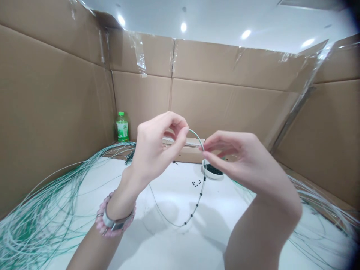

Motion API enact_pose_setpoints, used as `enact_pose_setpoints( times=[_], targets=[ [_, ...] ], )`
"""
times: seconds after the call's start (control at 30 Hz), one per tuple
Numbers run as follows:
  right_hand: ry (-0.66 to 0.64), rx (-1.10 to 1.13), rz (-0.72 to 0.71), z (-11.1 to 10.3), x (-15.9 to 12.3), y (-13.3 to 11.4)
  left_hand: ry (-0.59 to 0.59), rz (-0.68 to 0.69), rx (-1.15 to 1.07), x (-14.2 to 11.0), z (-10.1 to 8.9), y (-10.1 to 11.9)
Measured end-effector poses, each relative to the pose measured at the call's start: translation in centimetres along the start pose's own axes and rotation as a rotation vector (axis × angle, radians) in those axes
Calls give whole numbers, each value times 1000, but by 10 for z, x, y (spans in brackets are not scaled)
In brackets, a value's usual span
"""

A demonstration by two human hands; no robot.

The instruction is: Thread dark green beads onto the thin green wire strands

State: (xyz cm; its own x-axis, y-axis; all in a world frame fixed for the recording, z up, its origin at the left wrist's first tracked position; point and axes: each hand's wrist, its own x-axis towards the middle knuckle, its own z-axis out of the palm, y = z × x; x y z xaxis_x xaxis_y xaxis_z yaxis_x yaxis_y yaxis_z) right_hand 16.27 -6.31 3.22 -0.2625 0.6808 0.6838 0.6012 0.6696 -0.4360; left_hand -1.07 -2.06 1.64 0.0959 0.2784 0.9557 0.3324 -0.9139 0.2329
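Note:
A thin green-and-white cord [197, 137] runs between my two hands, raised above the white table. My left hand [163, 144] pinches it between thumb and forefinger. Slightly lower and to the right, my right hand [239, 159] pinches the same cord with thumb and fingertips. Below my right hand the cord hangs in a loop, and several small black beads [197, 205] sit spaced along it. The loop curves back up and passes behind my left wrist. Behind my right fingers stands a white bowl [206, 173] filled with small black pieces.
Loose black beads [196, 183] lie beside the bowl on the white table [180, 247]. A large tangle of green and white cords [36, 221] covers the left side; more cords [317, 202] lie right. A green bottle [122, 127] stands far left. Cardboard walls [225, 105] enclose the table.

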Motion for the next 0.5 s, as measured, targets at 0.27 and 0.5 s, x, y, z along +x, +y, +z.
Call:
enact_pose_setpoints(
  times=[0.27, 0.5],
  targets=[
    [214, 122, -110, 15, 9, -6, -107, -132, -234, 2, 2, -3],
    [193, 158, -133, 15, 8, -5, -253, -315, -566, 6, 2, -22]
  ],
)
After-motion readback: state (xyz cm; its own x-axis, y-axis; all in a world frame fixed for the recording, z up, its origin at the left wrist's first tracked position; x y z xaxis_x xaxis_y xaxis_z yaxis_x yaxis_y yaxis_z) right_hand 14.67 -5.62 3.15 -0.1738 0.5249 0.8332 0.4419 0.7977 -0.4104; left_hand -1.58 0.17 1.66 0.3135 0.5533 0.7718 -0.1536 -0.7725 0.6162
